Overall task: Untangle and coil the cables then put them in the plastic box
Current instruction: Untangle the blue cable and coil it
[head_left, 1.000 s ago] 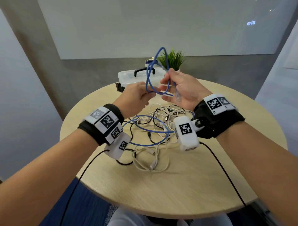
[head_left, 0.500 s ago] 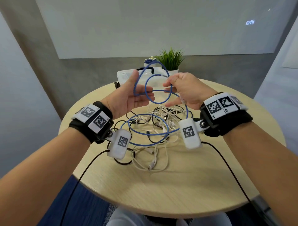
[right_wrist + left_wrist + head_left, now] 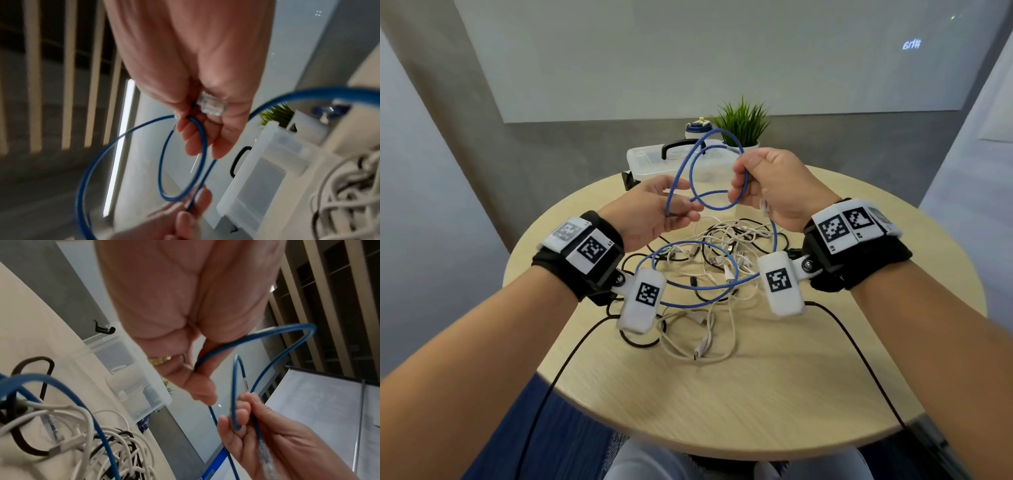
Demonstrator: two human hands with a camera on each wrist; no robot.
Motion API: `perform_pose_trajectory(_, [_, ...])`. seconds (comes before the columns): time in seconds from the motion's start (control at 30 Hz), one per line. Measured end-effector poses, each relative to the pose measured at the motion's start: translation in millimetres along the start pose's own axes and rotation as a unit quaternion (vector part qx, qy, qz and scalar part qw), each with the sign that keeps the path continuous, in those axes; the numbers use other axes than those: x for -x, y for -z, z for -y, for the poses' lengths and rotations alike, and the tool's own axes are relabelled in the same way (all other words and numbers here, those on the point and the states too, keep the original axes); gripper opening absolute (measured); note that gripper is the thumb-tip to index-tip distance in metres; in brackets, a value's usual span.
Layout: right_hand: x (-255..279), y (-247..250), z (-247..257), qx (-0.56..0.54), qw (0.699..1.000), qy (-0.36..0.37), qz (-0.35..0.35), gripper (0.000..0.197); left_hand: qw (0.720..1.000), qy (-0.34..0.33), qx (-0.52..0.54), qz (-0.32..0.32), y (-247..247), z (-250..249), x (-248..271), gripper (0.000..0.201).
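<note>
A blue network cable [image 3: 690, 164] forms two loops in the air above the round table [image 3: 756, 394]. My left hand [image 3: 674, 209] pinches one strand of it between thumb and fingers [image 3: 197, 369]. My right hand [image 3: 743, 185] grips the coiled loops together with the clear plug [image 3: 211, 105] in its palm. The rest of the blue cable [image 3: 698, 287] trails down onto a tangle of white and black cables [image 3: 715, 260] on the table. A clear plastic box [image 3: 654, 161] with a black handle stands at the far edge, behind the hands.
A small potted plant [image 3: 743, 123] and a bottle [image 3: 697, 128] stand behind the box. Black wires from the wrist cameras [image 3: 571, 359] hang over the table's near edge. Bare tabletop lies in front of the tangle and to the right.
The left hand went from flat and open to pinching the blue cable. The right hand has kept its grip, and the held loops have grown wider and risen a little.
</note>
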State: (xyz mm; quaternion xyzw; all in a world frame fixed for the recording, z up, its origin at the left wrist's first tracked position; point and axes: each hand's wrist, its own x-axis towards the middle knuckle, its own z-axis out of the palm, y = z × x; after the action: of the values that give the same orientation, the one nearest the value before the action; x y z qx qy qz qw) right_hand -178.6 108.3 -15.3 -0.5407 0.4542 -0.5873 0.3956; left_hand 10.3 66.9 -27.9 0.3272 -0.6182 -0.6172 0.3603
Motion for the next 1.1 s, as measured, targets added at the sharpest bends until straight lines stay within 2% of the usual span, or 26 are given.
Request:
perform_pose_trajectory(0.1, [3, -1, -2, 0.143, 0.989, 0.023, 0.044, 0.029, 0.999, -0.002, -0.045, -0.002, 1, -1, -1, 0.014])
perform_pose_trajectory(0.17, [3, 0, 0, 0.238, 0.968, 0.041, 0.067, 0.031, 0.998, -0.008, -0.052, -0.037, 0, -2, -3, 0.014])
perform_pose_trajectory(0.23, [3, 0, 1, 0.277, 0.957, 0.055, 0.066, 0.032, 0.996, -0.01, -0.005, -0.091, 0, -2, -7, 0.017])
perform_pose_trajectory(0.37, [1, 1, -2, 0.232, 0.971, 0.046, 0.025, 0.033, 0.977, -0.032, 0.047, -0.203, 0, -2, -16, 0.018])
perform_pose_trajectory(0.47, [-1, 3, -5, 0.159, 0.987, 0.001, -0.005, 0.031, 0.961, -0.096, 0.083, -0.247, 1, -5, -18, 0.022])
perform_pose_trajectory(0.57, [-2, 6, -7, 0.062, 0.997, -0.048, -0.024, 0.028, 0.962, -0.165, 0.094, -0.197, 3, -7, -15, 0.028])
perform_pose_trajectory(0.63, [-2, 7, -7, 0.016, 0.998, -0.05, -0.04, 0.029, 0.972, -0.168, 0.062, -0.149, 2, -7, -15, 0.024])
perform_pose_trajectory(0.67, [-3, 8, -7, 0.006, 0.998, -0.043, -0.047, 0.03, 0.978, -0.159, 0.028, -0.132, 2, -5, -15, 0.029])
perform_pose_trajectory(0.73, [-4, 9, -6, 0.015, 0.998, -0.022, -0.059, 0.03, 0.981, -0.154, -0.051, -0.111, -1, 0, -17, 0.032])
perform_pose_trajectory(0.8, [-5, 10, -4, 0.057, 0.996, 0.001, -0.068, 0.029, 0.973, -0.165, -0.127, -0.094, -2, 4, -16, 0.025])
perform_pose_trajectory(0.87, [-7, 12, -1, 0.095, 0.993, 0.022, -0.064, 0.029, 0.969, -0.179, -0.149, -0.085, -3, 5, -13, 0.02])
perform_pose_trajectory(0.97, [-9, 14, 0, 0.13, 0.989, 0.053, -0.036, 0.03, 0.977, -0.14, -0.134, -0.09, -3, 1, -11, 0.043])
perform_pose_trajectory(1.1, [-5, 15, 6, 0.117, 0.987, 0.107, 0.007, 0.03, 0.992, -0.015, -0.119, -0.034, -5, -1, -5, 0.058])
